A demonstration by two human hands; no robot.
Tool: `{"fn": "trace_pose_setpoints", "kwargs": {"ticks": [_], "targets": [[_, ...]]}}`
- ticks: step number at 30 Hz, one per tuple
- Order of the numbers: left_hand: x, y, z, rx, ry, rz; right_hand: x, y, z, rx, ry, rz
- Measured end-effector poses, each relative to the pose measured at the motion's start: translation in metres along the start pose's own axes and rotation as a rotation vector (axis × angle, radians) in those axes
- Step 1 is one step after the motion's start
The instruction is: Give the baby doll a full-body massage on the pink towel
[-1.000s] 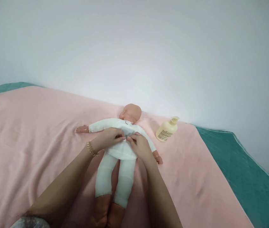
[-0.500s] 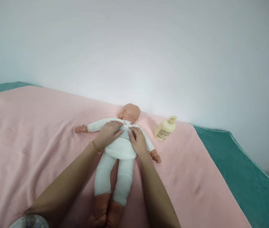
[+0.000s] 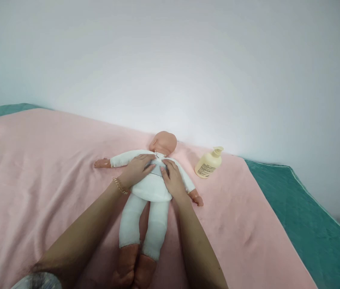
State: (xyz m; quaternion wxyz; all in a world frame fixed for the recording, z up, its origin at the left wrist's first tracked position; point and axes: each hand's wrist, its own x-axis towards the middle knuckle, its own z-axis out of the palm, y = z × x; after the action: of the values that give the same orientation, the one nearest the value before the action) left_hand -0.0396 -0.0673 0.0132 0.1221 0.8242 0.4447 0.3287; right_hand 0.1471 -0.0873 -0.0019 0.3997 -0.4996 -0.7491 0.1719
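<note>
A baby doll (image 3: 152, 190) with a white cloth body and tan plastic head, hands and feet lies on a pink sheet (image 3: 76, 140). Its head points to the wall, its arms are spread, and no face shows. My left hand (image 3: 138, 169) lies flat on the left side of the doll's upper body, fingers stretched out. On the right side rests my right hand (image 3: 173, 174), also open, its fingers toward the doll's neck. Between my hands a grey patch (image 3: 157, 169) shows on the cloth, partly covered by my fingers.
A pale yellow pump bottle (image 3: 208, 163) stands right of the doll, near the wall (image 3: 170, 68). Green cloth (image 3: 302, 204) shows beyond the pink sheet at the right, and a strip of it at the far left. Folds run through the sheet at left.
My right thumb and fingers have shifted very slightly on the doll's upper body. The doll and the pump bottle stay in place.
</note>
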Motion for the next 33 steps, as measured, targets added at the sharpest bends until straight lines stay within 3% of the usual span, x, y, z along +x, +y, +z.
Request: {"fn": "trace_pose_setpoints", "kwargs": {"ticks": [7,25,29,33], "targets": [[0.001,-0.002,0.002,0.012,-0.043,-0.019,0.002,0.0,-0.001,-0.006,-0.064,0.016],[0.0,-0.006,0.005,0.025,-0.069,-0.01,0.0,0.004,0.003,-0.047,-0.084,-0.012],[-0.001,-0.004,-0.003,-0.007,-0.072,0.015,-0.001,-0.001,-0.003,-0.017,-0.067,0.002],[-0.004,0.006,-0.025,0.003,-0.133,0.046,-0.004,-0.021,-0.021,-0.037,-0.021,-0.02]]}}
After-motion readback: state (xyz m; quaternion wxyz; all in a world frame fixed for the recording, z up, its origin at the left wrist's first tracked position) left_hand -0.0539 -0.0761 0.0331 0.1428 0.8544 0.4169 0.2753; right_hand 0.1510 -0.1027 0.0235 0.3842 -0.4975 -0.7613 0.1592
